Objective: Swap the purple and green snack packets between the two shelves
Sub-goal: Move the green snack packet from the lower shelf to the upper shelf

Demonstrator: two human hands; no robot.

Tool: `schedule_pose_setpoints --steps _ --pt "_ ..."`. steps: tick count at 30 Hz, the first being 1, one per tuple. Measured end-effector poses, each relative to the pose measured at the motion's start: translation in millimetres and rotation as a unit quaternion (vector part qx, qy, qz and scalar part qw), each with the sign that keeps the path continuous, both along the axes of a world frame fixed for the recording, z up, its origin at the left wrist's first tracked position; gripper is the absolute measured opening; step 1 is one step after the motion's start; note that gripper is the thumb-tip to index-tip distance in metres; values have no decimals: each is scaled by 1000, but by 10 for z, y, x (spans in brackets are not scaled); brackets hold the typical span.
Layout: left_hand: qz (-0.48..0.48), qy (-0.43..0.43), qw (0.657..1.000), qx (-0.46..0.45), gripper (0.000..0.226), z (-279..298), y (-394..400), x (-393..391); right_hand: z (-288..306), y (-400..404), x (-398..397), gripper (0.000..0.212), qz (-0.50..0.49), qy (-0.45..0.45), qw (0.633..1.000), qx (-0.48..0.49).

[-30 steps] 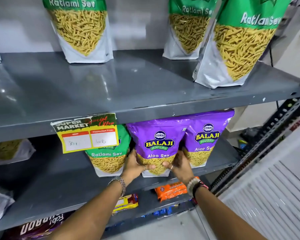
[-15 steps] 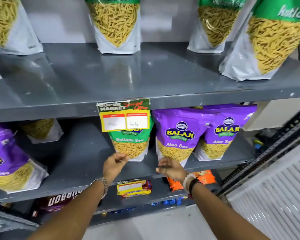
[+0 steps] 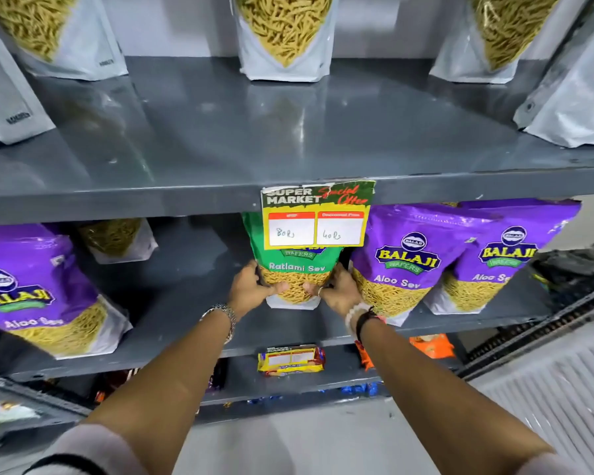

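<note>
A green Ratlami Sev packet (image 3: 297, 269) stands upright on the lower grey shelf (image 3: 186, 323), its top hidden behind a price tag. My left hand (image 3: 252, 289) grips its left side and my right hand (image 3: 336, 289) grips its right side, thumbs on the front. Two purple Aloo Sev packets (image 3: 402, 265) (image 3: 498, 265) stand just to its right, and another purple packet (image 3: 38, 296) leans at the far left. On the upper shelf (image 3: 288, 145), several green packets stand, such as the middle one (image 3: 285, 36); only their lower halves show.
A yellow price tag (image 3: 316, 216) hangs from the upper shelf's front edge. Another green packet (image 3: 117, 240) sits deep on the lower shelf at left. Below, a yellow biscuit pack (image 3: 290, 359) and orange packs (image 3: 432, 344) lie on a third shelf. A slotted metal upright (image 3: 563, 310) runs at right.
Both hands left the purple packet, moved left and closed on the sides of the green packet on the lower shelf. The camera view shifted left and closer.
</note>
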State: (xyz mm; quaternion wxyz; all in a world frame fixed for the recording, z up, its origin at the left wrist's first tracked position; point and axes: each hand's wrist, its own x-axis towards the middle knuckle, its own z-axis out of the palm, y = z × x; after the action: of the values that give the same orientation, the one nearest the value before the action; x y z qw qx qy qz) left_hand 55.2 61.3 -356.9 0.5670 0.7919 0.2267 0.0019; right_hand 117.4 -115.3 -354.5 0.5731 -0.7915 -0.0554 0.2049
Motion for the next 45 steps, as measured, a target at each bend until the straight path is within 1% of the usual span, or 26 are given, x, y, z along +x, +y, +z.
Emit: schedule_pose_setpoints --steps 4,9,13,16,17,19,22,24,27,30,32,33,35,36,37,40,41,43,45 --pt "32 -1 999 -22 54 -23 -28 -220 -91 -13 -143 64 0 -19 1000 -14" --pt "79 11 996 -38 53 7 -44 -738 -44 0 -553 56 34 -33 999 -14" --pt "106 -5 994 -22 73 55 -102 -1315 24 -29 -965 49 74 -44 996 -36" --pt "125 -20 992 -27 57 147 -241 -1759 70 -73 -1250 48 109 -36 993 -31" --pt "132 -28 990 -30 55 161 -273 -1900 108 -90 -1341 50 123 -43 991 -27" --pt "150 -53 987 -23 64 250 -341 -2159 213 -122 -1502 51 146 -62 987 -13" --pt "166 -108 980 -19 86 490 -369 -2407 513 -147 -1687 42 161 -96 982 26" --pt "172 -151 974 -5 88 752 -379 -2507 800 -173 -1774 42 168 -124 976 56" --pt "174 -196 964 44 90 1185 -274 -2513 1295 -191 -1815 46 169 -166 965 114" --pt "181 -242 949 89 73 1739 -236 -2407 1841 -239 -1760 33 152 -204 953 161" --pt "172 -278 939 101 69 2118 -288 -2261 2178 -286 -1672 29 137 -228 945 192" --pt "165 -296 936 98 63 2300 -339 -2181 2326 -308 -1611 31 125 -242 941 203" --pt "148 -314 933 101 45 2606 -383 -1985 2603 -365 -1461 41 105 -275 932 214" --pt "143 -319 931 104 40 2728 -401 -1896 2711 -384 -1380 45 99 -283 929 216" --pt "143 -321 930 107 41 2842 -418 -1808 2816 -398 -1299 44 92 -289 927 221" --pt "152 -337 923 108 59 3046 -401 -1506 3046 -417 -1068 23 79 -300 923 229" --pt "148 -334 924 109 62 3069 -373 -1408 3084 -405 -989 20 75 -301 923 229" --pt "147 -316 930 117 69 3149 -402 -1242 3140 -391 -810 21 62 -305 925 218" --pt "133 -298 937 123 70 3182 -443 -1107 3156 -370 -635 25 54 -300 931 202"
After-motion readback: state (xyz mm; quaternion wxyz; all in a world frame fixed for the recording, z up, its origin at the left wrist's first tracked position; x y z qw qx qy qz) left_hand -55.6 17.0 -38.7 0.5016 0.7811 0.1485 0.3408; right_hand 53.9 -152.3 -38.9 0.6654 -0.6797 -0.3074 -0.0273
